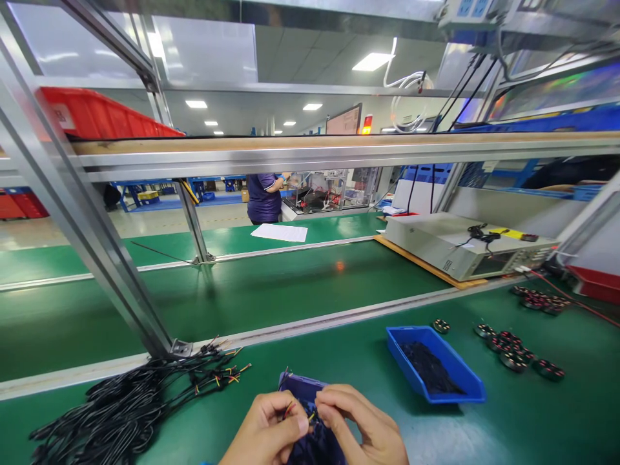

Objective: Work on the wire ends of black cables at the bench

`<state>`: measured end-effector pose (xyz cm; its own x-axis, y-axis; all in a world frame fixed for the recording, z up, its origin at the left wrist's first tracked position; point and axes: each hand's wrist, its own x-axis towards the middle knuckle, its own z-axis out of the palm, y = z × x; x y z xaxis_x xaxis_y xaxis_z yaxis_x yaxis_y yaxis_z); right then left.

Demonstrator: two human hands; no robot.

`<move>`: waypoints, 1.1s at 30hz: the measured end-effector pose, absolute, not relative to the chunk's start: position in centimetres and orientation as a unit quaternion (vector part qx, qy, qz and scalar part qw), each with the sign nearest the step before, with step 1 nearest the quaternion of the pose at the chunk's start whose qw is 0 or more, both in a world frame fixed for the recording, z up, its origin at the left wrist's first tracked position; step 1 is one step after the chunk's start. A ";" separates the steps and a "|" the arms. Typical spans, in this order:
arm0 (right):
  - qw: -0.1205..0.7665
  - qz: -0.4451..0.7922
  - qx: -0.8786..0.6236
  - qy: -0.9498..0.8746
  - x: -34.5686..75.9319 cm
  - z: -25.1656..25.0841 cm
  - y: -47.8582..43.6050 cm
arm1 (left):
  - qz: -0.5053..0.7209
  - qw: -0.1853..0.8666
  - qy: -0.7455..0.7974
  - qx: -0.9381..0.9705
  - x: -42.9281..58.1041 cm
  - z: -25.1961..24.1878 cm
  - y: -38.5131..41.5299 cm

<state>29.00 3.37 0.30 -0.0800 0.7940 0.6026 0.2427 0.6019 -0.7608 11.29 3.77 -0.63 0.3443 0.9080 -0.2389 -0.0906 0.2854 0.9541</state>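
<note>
At the bottom centre my left hand [274, 427] is closed, its thumb and forefinger pinching thin coloured wires [289, 409], red and yellow among them. Facing it, my right hand [362, 423] is pinched shut close to the wire ends; what its fingertips hold is too small to make out. Both hands are over a purple-blue bin [303, 381] with dark contents, partly hidden by the hands. On the left lies a large bundle of black cables [121, 403] with coloured wire ends pointing right.
A blue tray [472, 386] with small black pieces stands to the right. Beyond it lie several round motor-like parts [514, 358]. A grey instrument [436, 239] sits at the back right. A metal post [97, 213] rises at left, and a shelf [310, 155] crosses overhead. A person [264, 197] stands beyond.
</note>
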 end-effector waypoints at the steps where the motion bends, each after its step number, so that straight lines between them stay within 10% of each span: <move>1: 0.565 0.236 -0.369 -0.699 28.9 0.4 3.3 | 0.371 0.673 0.437 0.468 11.3 -0.6 3.8; 33: 0.555 0.273 -0.387 -0.683 28.8 0.0 3.4 | 0.376 0.666 0.423 0.486 11.0 -0.7 3.6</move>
